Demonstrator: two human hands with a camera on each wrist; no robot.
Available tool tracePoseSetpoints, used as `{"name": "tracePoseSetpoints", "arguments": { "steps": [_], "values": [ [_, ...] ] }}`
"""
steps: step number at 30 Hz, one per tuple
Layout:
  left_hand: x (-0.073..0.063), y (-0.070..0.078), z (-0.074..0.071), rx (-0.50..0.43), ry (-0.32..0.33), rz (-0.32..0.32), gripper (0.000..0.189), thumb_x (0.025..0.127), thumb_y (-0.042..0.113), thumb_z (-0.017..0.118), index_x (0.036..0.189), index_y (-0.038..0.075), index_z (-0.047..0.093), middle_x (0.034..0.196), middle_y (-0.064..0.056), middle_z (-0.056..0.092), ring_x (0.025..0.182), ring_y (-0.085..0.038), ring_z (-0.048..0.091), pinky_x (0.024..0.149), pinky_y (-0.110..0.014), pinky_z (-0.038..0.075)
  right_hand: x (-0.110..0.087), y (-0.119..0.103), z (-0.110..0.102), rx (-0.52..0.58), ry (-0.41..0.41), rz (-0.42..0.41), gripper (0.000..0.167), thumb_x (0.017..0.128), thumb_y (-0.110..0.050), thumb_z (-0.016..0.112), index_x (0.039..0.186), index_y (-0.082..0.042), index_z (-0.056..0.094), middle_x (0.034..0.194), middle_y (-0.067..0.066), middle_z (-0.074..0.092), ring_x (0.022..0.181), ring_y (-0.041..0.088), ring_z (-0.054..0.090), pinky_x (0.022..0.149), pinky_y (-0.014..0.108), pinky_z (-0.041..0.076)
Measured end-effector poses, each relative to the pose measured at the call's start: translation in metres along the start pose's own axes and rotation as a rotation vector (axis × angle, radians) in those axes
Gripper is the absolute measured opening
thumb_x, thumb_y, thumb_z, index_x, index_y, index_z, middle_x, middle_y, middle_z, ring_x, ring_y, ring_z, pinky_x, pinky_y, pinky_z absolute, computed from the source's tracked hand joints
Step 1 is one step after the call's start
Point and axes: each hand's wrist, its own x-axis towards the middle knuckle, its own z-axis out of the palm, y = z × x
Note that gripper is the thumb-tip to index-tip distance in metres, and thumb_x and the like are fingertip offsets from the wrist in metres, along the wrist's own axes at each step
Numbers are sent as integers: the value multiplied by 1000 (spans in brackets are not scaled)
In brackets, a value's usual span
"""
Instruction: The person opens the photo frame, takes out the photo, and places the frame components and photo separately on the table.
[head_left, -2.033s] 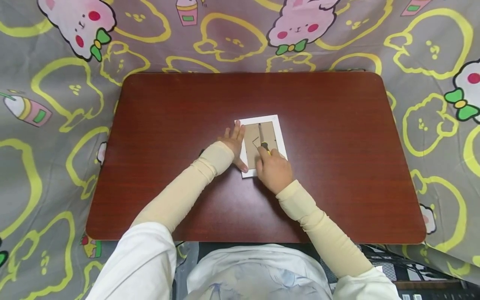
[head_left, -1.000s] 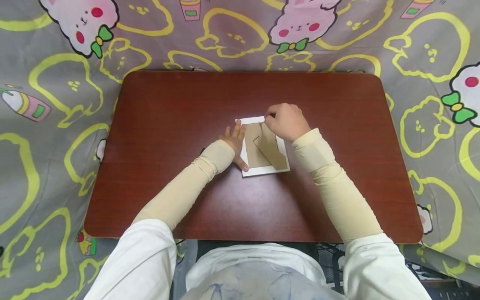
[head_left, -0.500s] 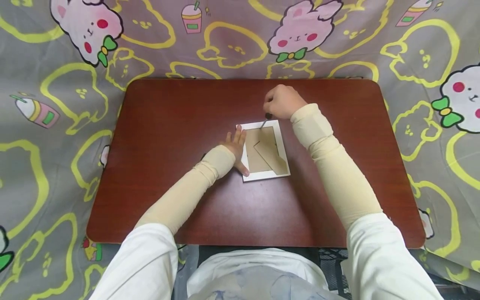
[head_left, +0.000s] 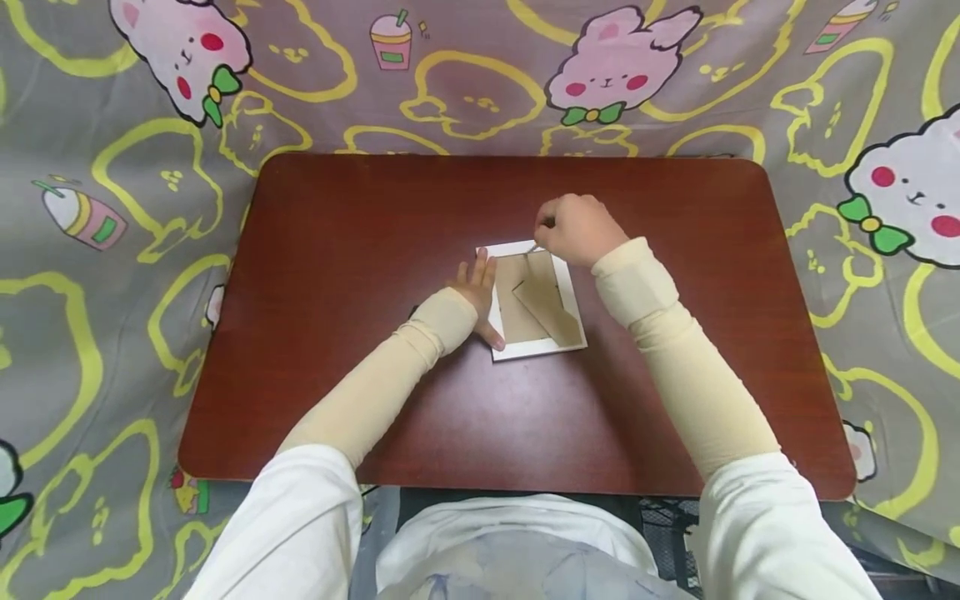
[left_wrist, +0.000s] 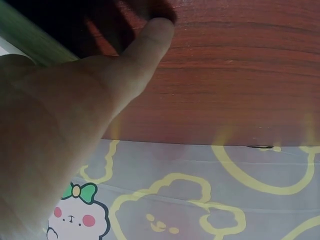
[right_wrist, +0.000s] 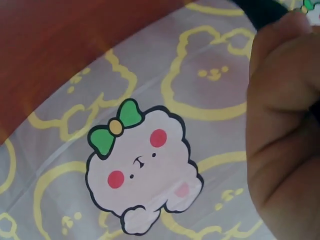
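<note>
A white picture frame [head_left: 525, 350] lies back-up on the table, showing a brown backing board [head_left: 517, 315] with an angled stand flap [head_left: 551, 310]. Along its left border spreads my left hand [head_left: 474, 296], fingers straight and thumb apart, pressing the frame. My right hand [head_left: 582, 230], fingers curled, grips a screwdriver above the frame's far edge. The screwdriver's shaft [head_left: 532, 247] slants down toward the top of the backing; its handle is mostly hidden in the fist. In the right wrist view, part of the dark handle [right_wrist: 265, 12] shows beside the curled fingers.
The frame sits near the middle of a reddish-brown wooden table [head_left: 360, 217] with rounded corners. A grey patterned cloth [head_left: 480, 83] hangs behind the table and along both sides.
From the frame's near end, my right hand has carried the screwdriver round to the far edge. It rose there half a second ago and is lower now. My left hand stays on the frame.
</note>
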Motion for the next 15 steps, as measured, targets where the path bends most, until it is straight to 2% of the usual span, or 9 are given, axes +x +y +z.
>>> {"name": "tracePoseSetpoints", "arguments": {
  "steps": [4,8,12,15],
  "values": [
    [1,3,-1,15,-3,11,155,61,66,87,159,4,-15,163,-19,-24,150,-48,4,110,-63,31,-41,7,29,-24,120,-10,28,91,-19,57,110,-7,74,95,12,74,82,37,67,74,54,52],
    [0,3,-2,33,-10,5,154,61,68,86,159,4,-15,163,-19,-25,150,-47,4,110,-62,32,-75,12,64,-56,220,-4,33,94,-22,57,120,-7,70,101,19,72,88,46,68,70,62,53],
    [0,2,-2,35,-5,-4,154,62,68,86,159,4,-15,163,-18,-24,150,-46,5,111,-61,32,-89,15,88,-68,308,-5,34,95,-22,58,123,-7,68,94,22,71,79,49,67,61,62,52],
    [0,1,-3,37,-4,-7,154,63,68,86,158,3,-16,163,-19,-24,150,-47,5,111,-61,32,-84,11,87,-65,332,4,32,93,-22,58,119,-7,70,91,21,71,77,48,67,60,61,52]
  ]
}}
